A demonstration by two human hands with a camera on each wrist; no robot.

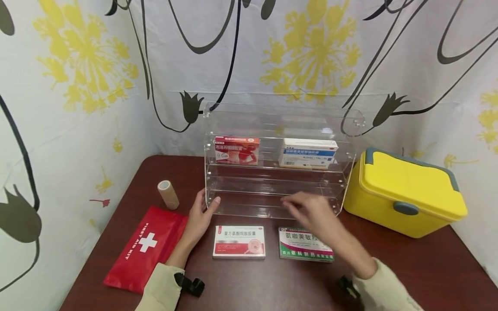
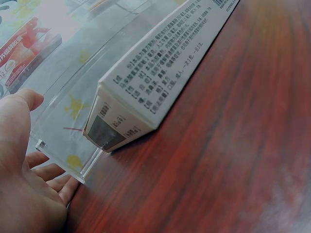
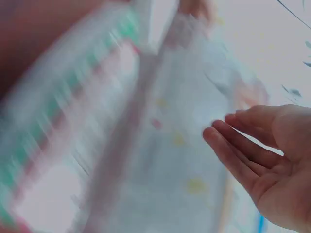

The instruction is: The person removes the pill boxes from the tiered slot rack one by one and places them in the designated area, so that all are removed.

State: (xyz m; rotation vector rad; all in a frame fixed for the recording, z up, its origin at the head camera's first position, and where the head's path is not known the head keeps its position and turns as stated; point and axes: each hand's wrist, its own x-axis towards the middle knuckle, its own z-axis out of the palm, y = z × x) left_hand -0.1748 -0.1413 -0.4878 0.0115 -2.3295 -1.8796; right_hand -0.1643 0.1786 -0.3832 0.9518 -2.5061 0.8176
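Note:
A clear acrylic display rack [image 1: 272, 185] with tiered shelves stands at the table's back. My left hand [image 1: 200, 216] holds its lower left side edge, thumb at the front and fingers around the outside; the left wrist view shows this hand [image 2: 36, 170] at the panel's corner. Nothing is in my right hand [image 1: 311, 211], held before the lower shelves with loosely bent fingers, also seen in the right wrist view [image 3: 262, 160]. In front of the rack lie a white-and-red medicine box [image 1: 239, 242] and a green-and-white medicine box [image 1: 299, 252], partly covered by my right forearm.
On an upper shelf sit a red medicine box [image 1: 237, 151] and a blue-and-white medicine box [image 1: 308, 153]. A red first aid pouch [image 1: 145, 250] and a beige bandage roll [image 1: 168, 194] lie left. A yellow lidded case [image 1: 408, 190] stands right. Patterned curtain [image 1: 241, 52] hangs behind.

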